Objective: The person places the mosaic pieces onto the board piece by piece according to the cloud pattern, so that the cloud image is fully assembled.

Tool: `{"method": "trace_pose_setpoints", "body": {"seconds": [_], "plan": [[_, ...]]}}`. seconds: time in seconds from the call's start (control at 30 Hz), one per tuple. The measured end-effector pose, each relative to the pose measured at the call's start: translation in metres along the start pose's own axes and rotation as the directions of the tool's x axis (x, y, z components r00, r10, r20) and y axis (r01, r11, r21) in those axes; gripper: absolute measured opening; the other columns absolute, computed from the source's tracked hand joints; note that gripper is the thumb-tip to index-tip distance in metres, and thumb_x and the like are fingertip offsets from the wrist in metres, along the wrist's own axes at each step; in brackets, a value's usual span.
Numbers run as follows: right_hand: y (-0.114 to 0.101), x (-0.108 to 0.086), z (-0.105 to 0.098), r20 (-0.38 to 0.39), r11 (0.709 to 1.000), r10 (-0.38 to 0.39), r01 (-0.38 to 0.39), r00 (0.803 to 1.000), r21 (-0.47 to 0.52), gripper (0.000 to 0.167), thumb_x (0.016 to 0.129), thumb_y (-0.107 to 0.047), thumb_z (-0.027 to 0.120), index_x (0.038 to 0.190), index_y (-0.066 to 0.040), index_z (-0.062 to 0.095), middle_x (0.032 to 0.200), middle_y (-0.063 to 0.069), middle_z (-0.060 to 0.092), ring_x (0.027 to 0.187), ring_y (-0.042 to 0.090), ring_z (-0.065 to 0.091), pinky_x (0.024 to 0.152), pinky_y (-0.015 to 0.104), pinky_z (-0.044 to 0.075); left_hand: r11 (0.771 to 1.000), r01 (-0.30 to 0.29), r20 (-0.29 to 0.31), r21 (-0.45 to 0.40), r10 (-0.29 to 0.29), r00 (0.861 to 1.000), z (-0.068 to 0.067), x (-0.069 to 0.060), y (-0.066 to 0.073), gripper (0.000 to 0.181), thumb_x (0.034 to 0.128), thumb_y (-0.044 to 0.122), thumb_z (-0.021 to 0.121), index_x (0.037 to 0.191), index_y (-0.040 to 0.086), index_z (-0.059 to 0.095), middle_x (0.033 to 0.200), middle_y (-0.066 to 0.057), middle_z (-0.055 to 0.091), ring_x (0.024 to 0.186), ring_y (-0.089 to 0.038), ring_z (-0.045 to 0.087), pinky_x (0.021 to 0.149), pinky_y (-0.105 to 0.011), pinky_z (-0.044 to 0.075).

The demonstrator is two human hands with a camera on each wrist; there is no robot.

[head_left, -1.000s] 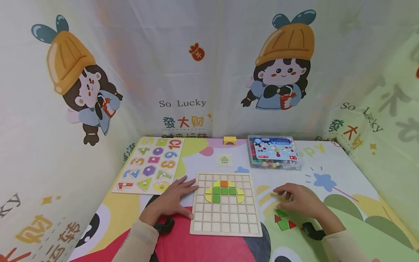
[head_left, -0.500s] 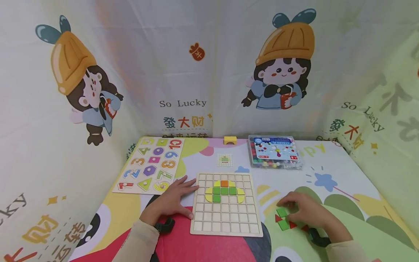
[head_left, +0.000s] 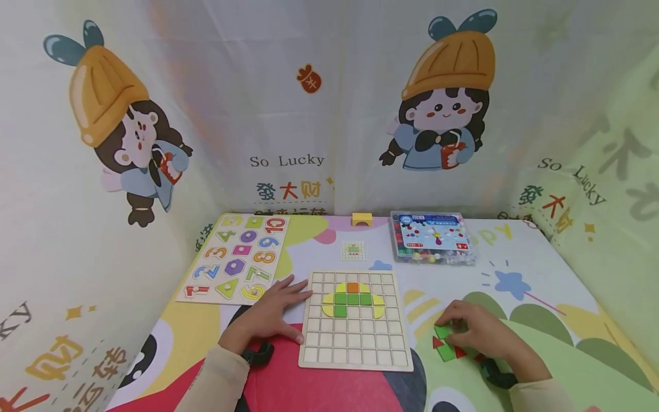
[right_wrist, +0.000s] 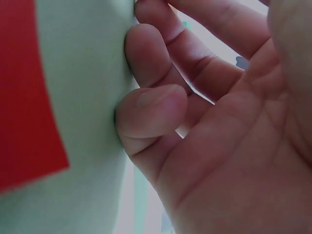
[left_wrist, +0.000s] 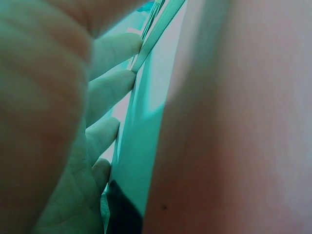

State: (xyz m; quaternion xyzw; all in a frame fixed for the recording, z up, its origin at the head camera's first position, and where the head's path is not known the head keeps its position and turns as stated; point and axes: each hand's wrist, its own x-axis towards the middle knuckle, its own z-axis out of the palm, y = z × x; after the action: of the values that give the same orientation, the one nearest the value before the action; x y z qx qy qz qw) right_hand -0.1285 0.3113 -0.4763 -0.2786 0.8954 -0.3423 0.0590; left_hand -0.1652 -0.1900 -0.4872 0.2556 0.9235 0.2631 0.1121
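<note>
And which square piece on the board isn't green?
The orange square at the top, between two yellow pieces. The board's other four square pieces are green.

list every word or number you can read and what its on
"So Lucky": pale printed fabric curtain, back and right
"發大财": curtain, back and right
"ky": curtain, left
"运转": curtain, left
"1" to "10": beige wooden puzzle board
Blue-white label on clear plastic box: too small
Yellow lettering on multicoloured tablecloth: partly hidden
Other curtain characters: cut off or faint
</note>
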Motion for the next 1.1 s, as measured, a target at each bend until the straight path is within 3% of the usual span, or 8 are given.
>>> {"method": "trace_pose_setpoints", "body": {"seconds": [0.27,0.63,0.87,1.0,1.1], "plan": [[0.0029,-0.0001,0.0007,-0.031,1.0,0.026,-0.026,0.999,0.003,0.021,0.087,-0.016,0.086,0.107,-0.021,0.08,0.097,-0.01,0.071,0.08,-0.001,0.055,0.067,0.024,0.05,1.0,-0.001,-0.006,0.009,0.001,1.0,-0.0001,0.0008,-0.0002,0.103,0.0697,0.062,0.092,0.158,0.029,0.051,0.173,0.003,0.035,0.165,-0.037,0.013,0.124,-0.069,0.032],[0.0023,0.0002,0.0029,-0.02,0.999,-0.001,0.0,1.0,-0.044,0.021,0.089,-0.022,0.086,0.11,-0.021,0.082,0.1,-0.01,0.07,0.085,0.0,0.057,0.068,0.024,0.05,1.0,-0.007,-0.005,0.002,0.007,1.0,-0.0006,-0.0002,0.0004,0.103,0.0694,0.061,0.092,0.158,0.028,0.052,0.173,0.002,0.036,0.165,-0.038,0.013,0.126,-0.069,0.027],[0.0006,0.0029,0.0011,-0.013,0.997,0.034,-0.035,0.999,-0.064,0.02,0.088,-0.024,0.086,0.108,-0.023,0.081,0.098,-0.012,0.069,0.085,-0.001,0.057,0.069,0.025,0.05,1.0,-0.006,-0.008,0.002,0.006,1.0,-0.0031,-0.0009,0.0018,0.102,0.0699,0.061,0.092,0.158,0.027,0.052,0.173,0.001,0.036,0.165,-0.038,0.013,0.125,-0.07,0.028],[-0.002,0.0032,-0.0017,-0.059,0.994,0.05,-0.055,0.997,-0.09,0.022,0.085,-0.021,0.088,0.105,-0.021,0.081,0.096,-0.012,0.068,0.081,-0.003,0.054,0.067,0.024,0.049,1.0,-0.014,-0.01,-0.006,0.013,1.0,-0.0037,-0.0008,0.0014,0.102,0.07,0.061,0.092,0.158,0.027,0.052,0.173,0.001,0.036,0.165,-0.038,0.013,0.126,-0.07,0.026],[-0.0038,0.0038,-0.0037,-0.146,0.989,-0.003,-0.018,0.989,-0.145,0.024,0.08,-0.014,0.089,0.102,-0.022,0.081,0.093,-0.014,0.068,0.076,-0.004,0.052,0.063,0.022,0.046,1.0,-0.018,-0.005,-0.013,0.017,1.0,-0.0017,-0.0006,0.0002,0.102,0.07,0.061,0.092,0.158,0.027,0.052,0.173,0.001,0.036,0.165,-0.038,0.013,0.126,-0.07,0.026]]}}
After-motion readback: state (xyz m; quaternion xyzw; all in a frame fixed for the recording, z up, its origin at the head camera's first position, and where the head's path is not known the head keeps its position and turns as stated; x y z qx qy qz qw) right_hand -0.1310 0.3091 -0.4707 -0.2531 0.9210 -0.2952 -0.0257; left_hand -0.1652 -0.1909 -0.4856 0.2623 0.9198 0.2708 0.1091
